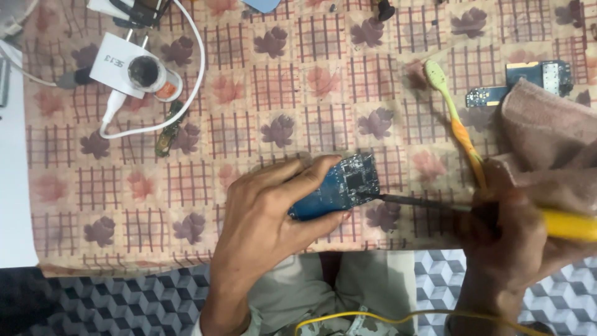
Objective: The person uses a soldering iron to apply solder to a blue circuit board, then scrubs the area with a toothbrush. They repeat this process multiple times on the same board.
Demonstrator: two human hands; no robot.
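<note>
My left hand (268, 214) grips a blue circuit board (348, 185) near the front edge of the cloth-covered table (249, 124), thumb on its top edge and fingers under it. My right hand (507, 239) is closed on a yellow-handled soldering iron (569, 225); its dark metal tip (404, 200) touches the board's right edge. A yellow cord (385, 318) runs from the tool across my lap.
A yellow and orange toothbrush (457, 121) lies to the right of the board. A brown cloth (547, 143) covers part of two other circuit boards (528, 78). At the left are a white charger (121, 59), a small round tin (146, 71), a white cable (193, 81) and a narrow green board strip (168, 130).
</note>
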